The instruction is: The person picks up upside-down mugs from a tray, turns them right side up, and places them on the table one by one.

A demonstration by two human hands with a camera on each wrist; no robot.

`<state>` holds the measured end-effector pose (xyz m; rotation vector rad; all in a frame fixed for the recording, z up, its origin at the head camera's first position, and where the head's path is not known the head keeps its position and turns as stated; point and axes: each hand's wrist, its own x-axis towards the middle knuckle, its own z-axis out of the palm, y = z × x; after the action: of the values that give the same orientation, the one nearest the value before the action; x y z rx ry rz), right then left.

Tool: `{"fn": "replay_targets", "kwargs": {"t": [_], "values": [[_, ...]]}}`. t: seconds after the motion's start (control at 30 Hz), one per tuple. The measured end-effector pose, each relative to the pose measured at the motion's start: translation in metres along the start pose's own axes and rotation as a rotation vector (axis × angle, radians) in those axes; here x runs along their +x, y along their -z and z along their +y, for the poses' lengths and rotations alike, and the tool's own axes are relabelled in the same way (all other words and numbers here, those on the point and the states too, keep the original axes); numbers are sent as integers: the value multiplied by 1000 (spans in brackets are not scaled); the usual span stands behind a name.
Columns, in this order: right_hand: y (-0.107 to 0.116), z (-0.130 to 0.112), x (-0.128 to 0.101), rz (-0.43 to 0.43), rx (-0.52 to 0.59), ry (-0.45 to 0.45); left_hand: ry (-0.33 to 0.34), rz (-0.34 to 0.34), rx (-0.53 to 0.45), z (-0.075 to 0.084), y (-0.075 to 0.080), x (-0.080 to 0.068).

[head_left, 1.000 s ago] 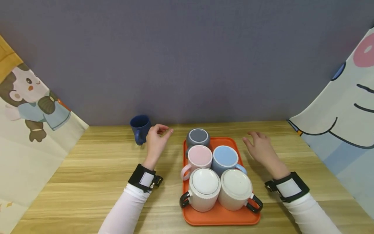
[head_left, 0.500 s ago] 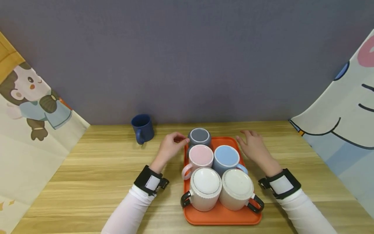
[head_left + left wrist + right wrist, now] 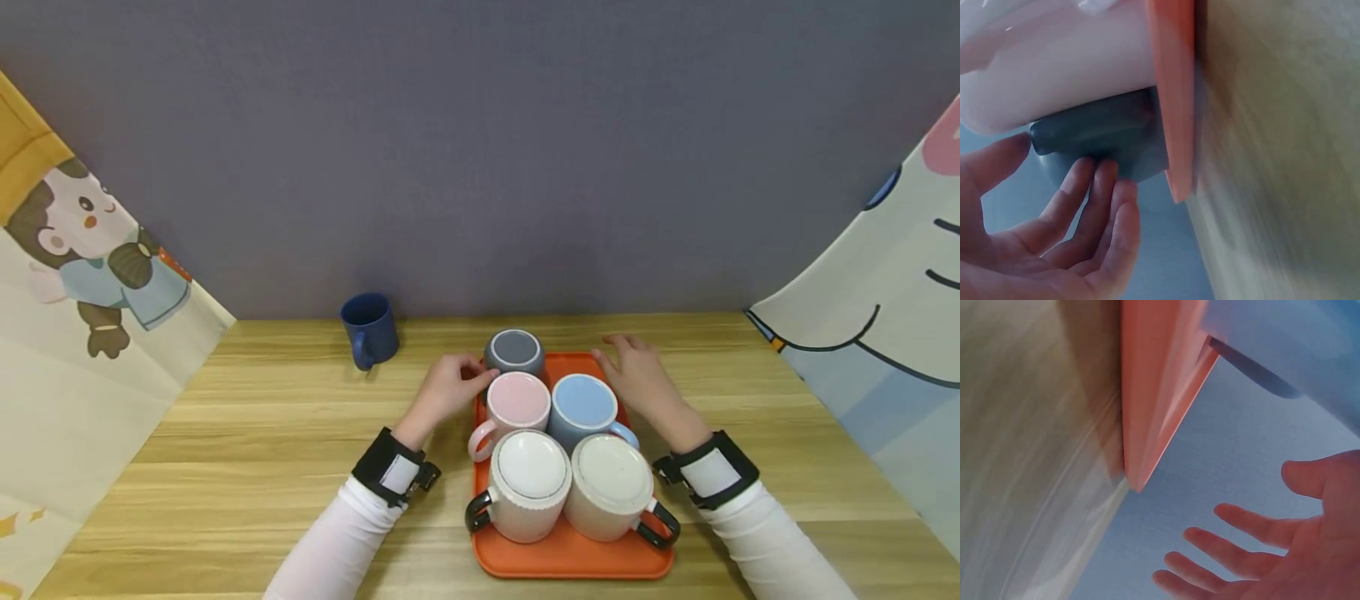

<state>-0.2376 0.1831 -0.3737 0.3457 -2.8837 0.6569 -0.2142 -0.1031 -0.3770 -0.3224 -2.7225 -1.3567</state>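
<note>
In the head view my left hand [image 3: 450, 389] is at the left side of an upside-down grey mug [image 3: 514, 348] at the back of an orange tray [image 3: 573, 562]. The left wrist view has its thumb at the end of the mug's handle [image 3: 1097, 122] and its bent fingertips right at the mug's body. My right hand [image 3: 643, 379] hovers beside the tray's back right corner, fingers spread and holding nothing. Nearest to it is an upside-down light blue mug [image 3: 585, 406]. An upside-down pink mug [image 3: 517, 404] stands just in front of the grey one.
Two white mugs with black handles, a left one [image 3: 531, 479] and a right one [image 3: 611, 483], stand upside down at the tray's front. A dark blue mug [image 3: 371, 327] stands upright at the back left of the wooden table [image 3: 247, 442], near the grey wall [image 3: 480, 158].
My left hand has moved right, from beside the dark blue mug to the grey mug. My right hand has shifted left toward the tray. The mugs keep their places.
</note>
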Motion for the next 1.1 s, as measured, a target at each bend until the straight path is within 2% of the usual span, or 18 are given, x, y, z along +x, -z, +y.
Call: {"fn": "replay_targets", "kwargs": {"t": [0.23,0.47,0.9,1.1], "values": [[-5,-1,3,33,14,49,7,-38,-48,-2,-5,0],[-6,-1,5,43,13,63,123,-107,-192,-4,-7,1],[2,-1,3,4,30,36,198,-70,-296,-2,-12,2],[6,1,4,14,28,31,233,-75,-278,-6,-10,8]]}}
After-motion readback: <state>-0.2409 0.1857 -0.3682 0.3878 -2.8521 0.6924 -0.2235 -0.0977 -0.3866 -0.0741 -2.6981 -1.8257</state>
